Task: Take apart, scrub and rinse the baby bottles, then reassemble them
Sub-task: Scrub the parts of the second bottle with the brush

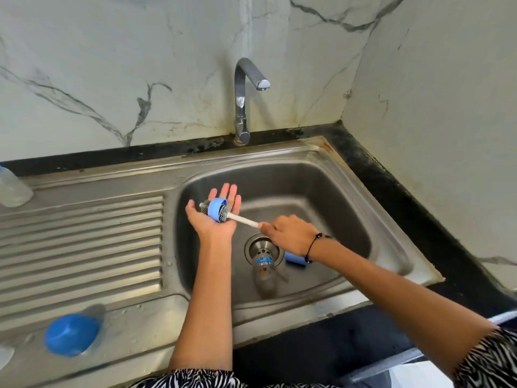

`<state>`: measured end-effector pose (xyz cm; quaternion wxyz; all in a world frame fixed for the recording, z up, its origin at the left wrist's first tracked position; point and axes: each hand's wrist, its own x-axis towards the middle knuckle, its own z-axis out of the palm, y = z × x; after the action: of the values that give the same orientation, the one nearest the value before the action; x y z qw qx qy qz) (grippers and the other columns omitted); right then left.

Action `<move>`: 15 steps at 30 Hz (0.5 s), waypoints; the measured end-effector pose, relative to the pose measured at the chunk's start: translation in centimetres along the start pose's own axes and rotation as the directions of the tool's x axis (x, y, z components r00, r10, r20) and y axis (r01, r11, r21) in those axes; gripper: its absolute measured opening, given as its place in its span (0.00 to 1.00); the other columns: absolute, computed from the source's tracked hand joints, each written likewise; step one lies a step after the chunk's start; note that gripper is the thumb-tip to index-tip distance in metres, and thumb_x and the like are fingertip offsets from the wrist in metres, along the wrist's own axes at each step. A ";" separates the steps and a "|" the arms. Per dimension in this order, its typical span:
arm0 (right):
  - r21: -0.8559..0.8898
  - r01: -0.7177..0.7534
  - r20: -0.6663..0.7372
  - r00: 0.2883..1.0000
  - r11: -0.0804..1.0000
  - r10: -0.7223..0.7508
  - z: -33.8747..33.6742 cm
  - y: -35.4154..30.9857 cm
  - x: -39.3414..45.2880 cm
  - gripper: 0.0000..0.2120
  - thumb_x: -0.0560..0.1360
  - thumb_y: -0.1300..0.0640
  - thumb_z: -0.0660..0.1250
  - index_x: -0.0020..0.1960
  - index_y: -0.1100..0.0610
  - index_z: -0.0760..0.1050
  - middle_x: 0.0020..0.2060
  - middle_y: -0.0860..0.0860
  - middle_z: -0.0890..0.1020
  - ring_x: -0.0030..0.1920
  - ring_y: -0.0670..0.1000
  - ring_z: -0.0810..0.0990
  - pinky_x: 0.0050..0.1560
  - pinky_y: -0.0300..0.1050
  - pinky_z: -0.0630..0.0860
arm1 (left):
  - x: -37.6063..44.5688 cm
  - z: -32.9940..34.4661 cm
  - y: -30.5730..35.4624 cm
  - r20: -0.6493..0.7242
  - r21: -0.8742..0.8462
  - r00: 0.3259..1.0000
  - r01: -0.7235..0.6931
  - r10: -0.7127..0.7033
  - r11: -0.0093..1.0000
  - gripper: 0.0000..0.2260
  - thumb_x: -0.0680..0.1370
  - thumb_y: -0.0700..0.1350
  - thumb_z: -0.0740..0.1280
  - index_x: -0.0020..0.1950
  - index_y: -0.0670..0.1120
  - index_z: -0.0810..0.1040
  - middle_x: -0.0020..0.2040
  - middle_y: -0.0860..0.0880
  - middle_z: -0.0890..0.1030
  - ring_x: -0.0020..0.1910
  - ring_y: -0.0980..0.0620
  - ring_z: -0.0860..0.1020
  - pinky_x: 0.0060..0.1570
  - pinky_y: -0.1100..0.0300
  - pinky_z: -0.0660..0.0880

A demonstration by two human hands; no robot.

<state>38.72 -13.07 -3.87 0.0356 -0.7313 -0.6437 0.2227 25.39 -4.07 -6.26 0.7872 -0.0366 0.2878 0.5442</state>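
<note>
Blue plastic — a bottle collar ring (217, 210) — lies on the upturned palm of the left hand (215, 217), whose fingers are spread straight and point away from the person, over the sink basin (330, 191). A bottle brush (223, 215) is threaded through the ring, its dark bristles showing on both sides of it and its white handle running off to the right. The right hand (291, 233) is curled round the end of that handle, knuckles up, a thin black cord bracelet (313, 246) on the wrist. Both forearms reach forward from zebra-striped sleeves (492, 357), the left almost straight ahead, the right slanting in from the right.

Below the hands, on the basin floor, a clear baby bottle (264, 271) lies across the near edge of the drain (263, 246); it carries a small coloured label, too blurred to read. Just right of the drain, partly hidden under the right wrist, is another blue piece (293, 259). Behind the basin stands a chrome tap (243, 99) against a marble-patterned wall (112, 65). Left of the basin, on the ribbed drainboard (84, 242), near the front, a blurred bottle with a blue cap (72, 333) lies on its side — and at the far left edge a clear container (12, 189) shows in part. A dark bench (391, 191) borders the sink.
</note>
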 end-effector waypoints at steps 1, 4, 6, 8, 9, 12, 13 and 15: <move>-0.028 -0.001 -0.022 1.000 1.000 0.000 0.5 -0.2 -0.3 0.25 0.81 0.41 0.47 0.39 0.58 0.70 0.42 0.57 0.78 0.46 0.59 0.76 0.41 0.45 0.66 | -0.2 -0.1 0.0 0.035 -0.047 0.999 -0.010 0.012 0.999 0.23 0.79 0.58 0.51 0.53 0.41 0.75 0.50 0.41 0.82 0.48 0.45 0.81 0.55 0.53 0.74; -0.173 0.004 -0.131 0.991 0.985 -0.027 1.0 -0.5 -0.1 0.26 0.81 0.41 0.45 0.50 0.57 0.76 0.49 0.57 0.80 0.51 0.60 0.78 0.42 0.46 0.67 | -0.5 0.4 -0.2 0.027 -0.070 0.999 -0.028 0.030 0.997 0.23 0.79 0.58 0.53 0.44 0.42 0.78 0.34 0.49 0.79 0.27 0.54 0.76 0.37 0.61 0.73; -0.217 0.005 -0.151 0.988 0.976 -0.039 0.9 -0.4 0.6 0.26 0.81 0.41 0.45 0.52 0.56 0.76 0.50 0.57 0.80 0.51 0.59 0.78 0.43 0.46 0.67 | -0.3 0.7 -0.1 -0.008 -0.058 0.999 -0.037 0.036 0.998 0.22 0.80 0.58 0.52 0.39 0.43 0.75 0.31 0.49 0.76 0.27 0.53 0.74 0.37 0.61 0.70; -0.220 -0.006 -0.170 0.985 0.975 -0.032 0.7 -0.1 1.4 0.26 0.81 0.41 0.45 0.52 0.56 0.76 0.50 0.57 0.80 0.51 0.59 0.78 0.44 0.47 0.68 | 0.0 1.3 0.0 -0.043 0.001 0.998 -0.045 0.045 0.999 0.20 0.80 0.57 0.52 0.39 0.44 0.72 0.35 0.48 0.75 0.31 0.50 0.74 0.40 0.59 0.69; -0.224 -0.012 -0.182 0.983 0.975 -0.029 0.5 0.1 1.8 0.26 0.81 0.42 0.45 0.53 0.56 0.76 0.51 0.57 0.80 0.52 0.59 0.78 0.45 0.47 0.68 | 0.1 1.7 0.0 -0.060 0.044 0.997 -0.042 0.044 0.998 0.19 0.80 0.57 0.52 0.41 0.44 0.71 0.39 0.46 0.75 0.35 0.48 0.74 0.43 0.57 0.69; -0.229 -0.034 -0.203 0.979 0.973 -0.013 -0.2 0.3 2.8 0.25 0.81 0.42 0.45 0.54 0.55 0.76 0.51 0.56 0.80 0.51 0.58 0.78 0.44 0.47 0.68 | 0.2 2.4 -0.3 -0.077 0.145 0.996 -0.039 0.050 0.989 0.22 0.80 0.57 0.55 0.63 0.41 0.71 0.60 0.39 0.74 0.55 0.43 0.75 0.59 0.52 0.69; -0.208 -0.039 -0.211 0.978 0.977 -0.006 -0.5 0.3 3.1 0.25 0.81 0.42 0.46 0.53 0.56 0.76 0.50 0.56 0.80 0.50 0.58 0.77 0.43 0.46 0.67 | 0.1 2.5 -0.4 -0.067 0.173 0.996 -0.046 0.058 0.984 0.23 0.80 0.56 0.55 0.68 0.41 0.69 0.64 0.39 0.73 0.61 0.42 0.73 0.63 0.50 0.67; -0.122 -0.026 -0.203 0.979 0.992 0.001 -1.3 0.1 3.2 0.25 0.81 0.42 0.46 0.48 0.57 0.76 0.45 0.57 0.78 0.45 0.57 0.75 0.42 0.46 0.67 | 0.1 2.5 -0.1 -0.050 0.212 0.995 -0.077 0.090 0.974 0.23 0.81 0.57 0.53 0.70 0.43 0.67 0.67 0.40 0.71 0.66 0.42 0.70 0.68 0.47 0.62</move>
<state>39.51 -9.78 -3.66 0.0542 -0.7552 -0.6444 0.1070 26.57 -3.14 -4.25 0.7542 0.0428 0.3680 0.5421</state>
